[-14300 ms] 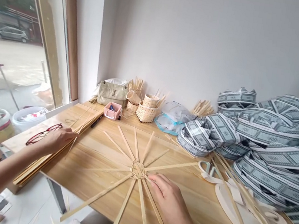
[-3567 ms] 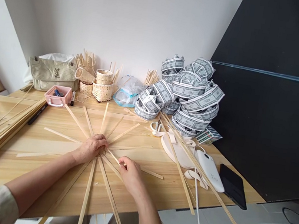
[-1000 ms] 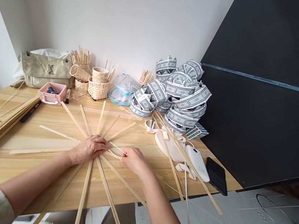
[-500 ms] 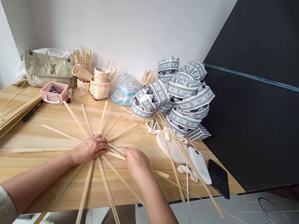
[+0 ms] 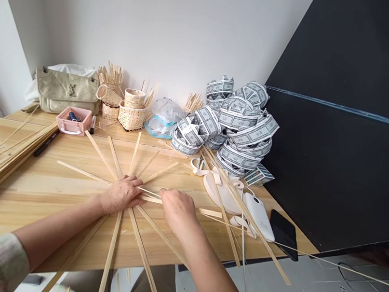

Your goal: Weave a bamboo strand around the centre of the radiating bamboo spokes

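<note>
Spokes (image 5: 101, 154): bamboo strips fanned in star on table (image 5: 28, 180), hub at centre near front edge. Left hand (image 5: 122, 194) flat on hub, fingers spread, pressing down. Right hand (image 5: 176, 207) just beside hub, fingertips drawn together on thin strand (image 5: 344, 268); strand trails right, past table edge. Baskets (image 5: 131, 116), pink box (image 5: 73, 120), bag (image 5: 65, 91) by wall. Patterned rolls (image 5: 245, 124) heaped at back right.

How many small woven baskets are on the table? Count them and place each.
4, by the back wall: a tipped basket, a low basket under it, a wide basket and a small basket stacked on it. Others may hide behind.
</note>
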A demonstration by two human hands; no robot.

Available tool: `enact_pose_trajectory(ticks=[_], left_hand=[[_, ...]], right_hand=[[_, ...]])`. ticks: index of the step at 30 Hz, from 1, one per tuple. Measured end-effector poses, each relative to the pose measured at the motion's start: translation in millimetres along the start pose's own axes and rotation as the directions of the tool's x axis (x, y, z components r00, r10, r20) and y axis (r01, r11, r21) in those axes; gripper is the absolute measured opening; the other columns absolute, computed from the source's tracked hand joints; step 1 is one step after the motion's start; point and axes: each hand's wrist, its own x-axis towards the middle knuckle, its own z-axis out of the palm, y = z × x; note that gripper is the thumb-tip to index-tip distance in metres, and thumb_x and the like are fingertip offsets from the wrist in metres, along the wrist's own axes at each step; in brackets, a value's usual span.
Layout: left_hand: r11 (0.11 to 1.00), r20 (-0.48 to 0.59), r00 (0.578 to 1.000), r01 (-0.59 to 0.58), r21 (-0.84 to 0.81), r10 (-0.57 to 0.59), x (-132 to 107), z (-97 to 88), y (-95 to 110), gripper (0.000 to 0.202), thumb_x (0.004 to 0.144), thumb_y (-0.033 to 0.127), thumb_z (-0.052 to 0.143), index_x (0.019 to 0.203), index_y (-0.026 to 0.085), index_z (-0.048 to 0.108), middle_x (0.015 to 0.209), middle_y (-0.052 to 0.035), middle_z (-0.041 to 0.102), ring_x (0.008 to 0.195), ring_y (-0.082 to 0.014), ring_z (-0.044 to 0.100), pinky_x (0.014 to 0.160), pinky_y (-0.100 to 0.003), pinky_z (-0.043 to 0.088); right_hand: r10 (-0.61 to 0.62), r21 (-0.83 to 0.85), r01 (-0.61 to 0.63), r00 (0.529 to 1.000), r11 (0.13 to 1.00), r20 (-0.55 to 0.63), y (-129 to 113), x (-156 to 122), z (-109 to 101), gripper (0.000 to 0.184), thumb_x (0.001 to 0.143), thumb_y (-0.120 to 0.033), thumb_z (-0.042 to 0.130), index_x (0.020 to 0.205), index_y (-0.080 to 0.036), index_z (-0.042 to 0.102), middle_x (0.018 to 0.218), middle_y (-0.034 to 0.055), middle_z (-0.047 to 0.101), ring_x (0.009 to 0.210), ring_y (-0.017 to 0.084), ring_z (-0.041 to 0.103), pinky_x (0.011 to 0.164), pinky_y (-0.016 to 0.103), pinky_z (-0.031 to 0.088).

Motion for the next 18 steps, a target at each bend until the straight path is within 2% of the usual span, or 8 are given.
enact_pose_trajectory(ticks=[6,10,14,16,18], left_hand=[[0.998,-0.022,0.999,-0.031,0.060,0.032,2.6,-0.3,4.4,0.008,0.078,0.025,0.051,0.079,0.018,0.054,0.082,-0.0032,0.054,0.080,-0.0190,0.048,0.066,-0.030,0.035],[0.998,-0.042,0.999,-0.030,0.061,0.032,2.1,3.2,4.8,0.008,0.079,0.023,0.048,0.076,0.017,0.053,0.082,-0.0033,0.055,0.081,-0.0192,0.048,0.066,-0.030,0.035],[0.999,-0.048,0.999,-0.018,0.037,0.020,1.2,3.8,5.5,0.010,0.080,0.022,0.046,0.075,0.017,0.053,0.081,-0.0033,0.054,0.081,-0.0186,0.048,0.066,-0.030,0.034],[0.999,-0.052,0.998,-0.023,0.036,0.025,0.9,3.6,5.6,0.011,0.081,0.022,0.044,0.074,0.017,0.052,0.081,-0.0029,0.054,0.080,-0.0183,0.048,0.066,-0.030,0.034],[0.999,-0.060,0.998,-0.027,0.032,0.029,0.6,3.5,5.4,0.011,0.082,0.021,0.043,0.075,0.017,0.051,0.081,-0.0027,0.053,0.080,-0.0181,0.048,0.065,-0.030,0.034]], right_hand=[[-0.003,-0.015,0.003,1.000,1.000,0.010,0.5,3.9,-5.6,0.027,0.075,-0.003,0.037,0.084,-0.016,0.060,0.082,0.0120,0.062,0.078,0.023,0.059,0.057,0.027,0.037],[0.016,-0.009,-0.015,1.000,1.000,0.015,2.1,5.9,-3.3,0.027,0.075,-0.004,0.036,0.083,-0.016,0.059,0.081,0.0110,0.061,0.076,0.021,0.058,0.056,0.026,0.035],[0.040,0.042,-0.036,0.995,0.998,-0.095,6.3,-10.2,-7.3,0.019,0.079,-0.013,0.038,0.084,-0.019,0.056,0.090,0.0068,0.056,0.067,0.014,0.055,0.051,0.024,0.029],[0.106,0.108,-0.088,0.979,0.990,-0.175,14.3,-23.5,-13.1,0.017,0.082,-0.022,0.036,0.083,-0.020,0.053,0.090,0.0052,0.053,0.061,0.012,0.052,0.048,0.024,0.026],[0.239,0.208,-0.194,0.946,0.959,-0.221,31.5,-33.4,-16.8,0.025,0.086,-0.028,0.028,0.084,-0.020,0.052,0.083,0.0049,0.053,0.059,0.011,0.049,0.049,0.024,0.025]])
